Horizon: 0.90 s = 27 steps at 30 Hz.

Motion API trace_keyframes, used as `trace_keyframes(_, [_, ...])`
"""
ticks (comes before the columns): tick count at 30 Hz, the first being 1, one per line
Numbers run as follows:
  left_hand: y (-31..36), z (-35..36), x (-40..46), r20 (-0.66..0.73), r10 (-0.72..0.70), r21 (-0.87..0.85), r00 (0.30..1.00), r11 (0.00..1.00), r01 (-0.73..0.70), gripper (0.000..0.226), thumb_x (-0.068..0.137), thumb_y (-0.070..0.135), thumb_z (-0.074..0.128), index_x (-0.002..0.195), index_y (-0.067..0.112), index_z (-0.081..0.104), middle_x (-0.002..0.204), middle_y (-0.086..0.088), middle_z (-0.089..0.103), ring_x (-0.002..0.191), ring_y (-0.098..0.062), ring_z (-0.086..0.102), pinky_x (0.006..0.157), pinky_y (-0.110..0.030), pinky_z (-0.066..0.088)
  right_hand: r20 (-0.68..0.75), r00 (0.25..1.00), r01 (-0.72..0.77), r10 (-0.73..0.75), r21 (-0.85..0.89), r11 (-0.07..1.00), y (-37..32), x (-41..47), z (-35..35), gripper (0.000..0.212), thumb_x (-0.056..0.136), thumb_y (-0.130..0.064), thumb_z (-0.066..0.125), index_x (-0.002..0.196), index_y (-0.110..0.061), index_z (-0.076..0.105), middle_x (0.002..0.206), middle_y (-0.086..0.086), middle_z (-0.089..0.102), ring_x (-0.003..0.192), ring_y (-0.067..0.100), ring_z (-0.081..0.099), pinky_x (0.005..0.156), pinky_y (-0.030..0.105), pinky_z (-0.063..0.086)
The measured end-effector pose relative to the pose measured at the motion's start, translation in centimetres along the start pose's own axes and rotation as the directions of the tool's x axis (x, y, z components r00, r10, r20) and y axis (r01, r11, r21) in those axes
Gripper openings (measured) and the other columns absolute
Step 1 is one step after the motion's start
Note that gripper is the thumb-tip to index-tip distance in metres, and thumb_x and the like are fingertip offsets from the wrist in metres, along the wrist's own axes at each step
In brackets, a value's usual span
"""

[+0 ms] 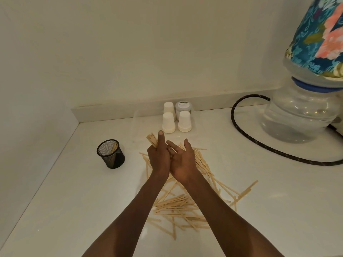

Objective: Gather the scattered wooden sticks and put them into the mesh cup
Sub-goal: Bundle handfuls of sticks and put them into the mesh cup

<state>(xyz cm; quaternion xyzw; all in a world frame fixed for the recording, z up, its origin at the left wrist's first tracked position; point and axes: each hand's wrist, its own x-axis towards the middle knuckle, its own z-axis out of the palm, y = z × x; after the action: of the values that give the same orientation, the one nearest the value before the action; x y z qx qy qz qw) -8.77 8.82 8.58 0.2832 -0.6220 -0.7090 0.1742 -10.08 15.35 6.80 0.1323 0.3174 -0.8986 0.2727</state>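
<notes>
Several pale wooden sticks (178, 206) lie scattered in a loose pile on the white counter, under and around my forearms. My left hand (158, 156) grips a small bundle of sticks (152, 140) whose ends poke out past the thumb. My right hand (182, 162) is beside it, palm up with fingers relaxed, touching the left hand; whether it holds a stick is hidden. The black mesh cup (110, 153) stands upright to the left of my hands, with a few sticks inside it.
Three upturned white paper cups (168, 123) and a small lidded jar (182, 107) stand by the back wall. A black hose (241, 127) loops across the right side to a large clear water bottle (298, 115) with a floral cover. Walls bound the counter at left and back.
</notes>
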Motion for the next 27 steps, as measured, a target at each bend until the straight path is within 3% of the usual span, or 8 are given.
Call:
trace_keyframes(2, [0.1, -0.2, 0.3, -0.015, -0.008, 0.044, 1.0, 0.999, 0.008, 0.045, 0.085, 0.055, 0.058, 0.063, 0.016, 0.059, 0.047, 0.008, 0.058, 0.044, -0.006, 0.056, 0.049, -0.025, 0.043, -0.037, 0.995, 0.083, -0.093, -0.208, 0.975, -0.5, 0.1, 0.1, 0.056, 0.097, -0.053, 0.041, 0.126, -0.01, 0.06, 0.114, 0.007, 0.073, 0.109, 0.021, 0.066, 0.095, 0.039, 0.049])
trace_keyframes(4, [0.0, -0.6, 0.6, 0.035, 0.019, 0.133, 0.999, 0.991, -0.024, 0.037, 0.084, 0.046, 0.063, 0.063, 0.016, 0.06, 0.048, 0.007, 0.055, 0.044, -0.009, 0.051, 0.051, -0.029, 0.041, -0.035, 0.967, 0.214, -0.254, -0.433, 0.876, -1.3, 0.2, 0.5, 0.044, 0.095, -0.045, 0.05, 0.12, -0.012, 0.064, 0.106, 0.001, 0.075, 0.103, 0.017, 0.067, 0.096, 0.039, 0.048])
trace_keyframes(8, [-0.5, -1.2, 1.1, 0.193, 0.074, 0.298, 0.978, 0.946, -0.131, 0.037, 0.08, 0.022, 0.064, 0.054, 0.016, 0.04, 0.047, 0.004, 0.037, 0.04, -0.008, 0.031, 0.045, -0.028, 0.032, 0.284, 0.857, 0.478, -0.429, -0.751, 0.456, -3.6, -0.1, 1.9, 0.043, 0.091, -0.033, 0.06, 0.132, -0.023, 0.053, 0.128, -0.008, 0.061, 0.117, 0.005, 0.057, 0.099, 0.03, 0.047])
trace_keyframes(12, [-1.3, -1.7, 1.6, 0.256, 0.07, 0.348, 0.964, 0.924, -0.16, 0.028, 0.09, 0.017, 0.052, 0.065, 0.005, 0.051, 0.05, -0.001, 0.043, 0.041, -0.009, 0.034, 0.036, -0.019, 0.027, 0.595, 0.756, 0.601, -0.271, -0.796, -0.073, -4.7, 0.1, 2.9, 0.053, 0.099, -0.027, 0.051, 0.148, -0.018, 0.034, 0.151, -0.002, 0.041, 0.138, 0.009, 0.037, 0.114, 0.027, 0.032])
trace_keyframes(15, [-1.5, -1.9, 2.2, 0.266, 0.088, 0.388, 0.96, 0.902, -0.191, 0.027, 0.094, 0.01, 0.045, 0.07, -0.001, 0.053, 0.05, -0.001, 0.045, 0.037, -0.003, 0.035, 0.034, -0.014, 0.026, 0.615, 0.786, 0.579, -0.057, -0.765, -0.281, -4.6, 0.1, 3.0, 0.044, 0.103, -0.023, 0.042, 0.145, -0.011, 0.04, 0.139, 0.009, 0.054, 0.128, 0.021, 0.051, 0.108, 0.038, 0.041])
trace_keyframes(20, [-2.2, -2.4, 3.0, 0.263, 0.106, 0.408, 0.959, 0.889, -0.21, 0.036, 0.09, 0.008, 0.053, 0.055, 0.011, 0.045, 0.037, 0.01, 0.04, 0.03, -0.004, 0.033, 0.033, -0.013, 0.024, 0.616, 0.784, 0.568, -0.077, -0.762, -0.311, -4.7, 0.0, 4.0, 0.036, 0.102, -0.016, 0.044, 0.136, -0.009, 0.054, 0.131, 0.008, 0.062, 0.121, 0.018, 0.057, 0.099, 0.022, 0.043])
trace_keyframes(23, [-2.2, -2.7, 3.6, 0.263, 0.165, 0.44, 0.951, 0.856, -0.27, 0.037, 0.087, 0.008, 0.056, 0.053, 0.016, 0.047, 0.033, 0.009, 0.043, 0.03, -0.003, 0.039, 0.035, -0.014, 0.027, 0.599, 0.788, 0.55, -0.143, -0.789, -0.273, -4.8, -0.1, 4.7, 0.03, 0.094, -0.015, 0.059, 0.123, -0.009, 0.065, 0.119, 0.006, 0.069, 0.11, 0.016, 0.062, 0.095, 0.027, 0.049])
trace_keyframes(27, [-2.5, -3.2, 4.3, 0.288, 0.252, 0.493, 0.924, 0.788, -0.368, 0.035, 0.085, 0.02, 0.065, 0.053, 0.017, 0.05, 0.038, 0.006, 0.048, 0.034, -0.006, 0.042, 0.037, -0.015, 0.03, 0.559, 0.813, 0.514, -0.165, -0.821, -0.249, -5.3, 0.0, 5.7, 0.014, 0.082, -0.01, 0.07, 0.095, -0.005, 0.074, 0.089, 0.002, 0.072, 0.082, 0.01, 0.063, 0.072, 0.021, 0.047])
